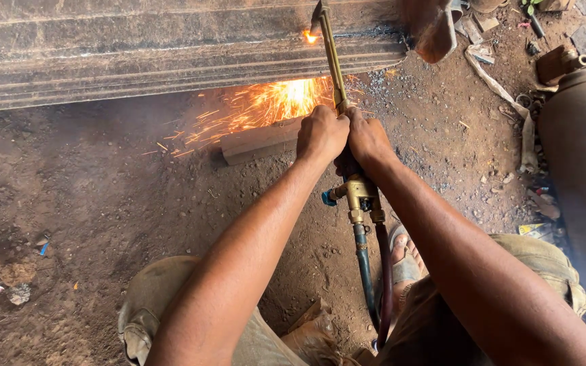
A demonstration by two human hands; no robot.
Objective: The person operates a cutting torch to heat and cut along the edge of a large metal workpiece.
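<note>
A brass-yellow cutting torch [334,64] with a small blue knob trails teal and dark red hoses [373,271], while orange sparks [272,102] spray beneath the rusty grey-brown steel beam [171,47] over brown dirt ground [103,196].

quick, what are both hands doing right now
Left hand: closed around the brass cutting torch.
Right hand: closed on the same torch, beside the left hand.

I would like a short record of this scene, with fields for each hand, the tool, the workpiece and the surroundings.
left hand: left hand grips the cutting torch on its brass tube
right hand: right hand grips the torch beside the left
torch tip: flame at the metal beam
sparks: sparks spray onto the dirt ground
hoses: two hoses run from the torch body
nearby: gas cylinder at the right; wooden block below the beam
</note>
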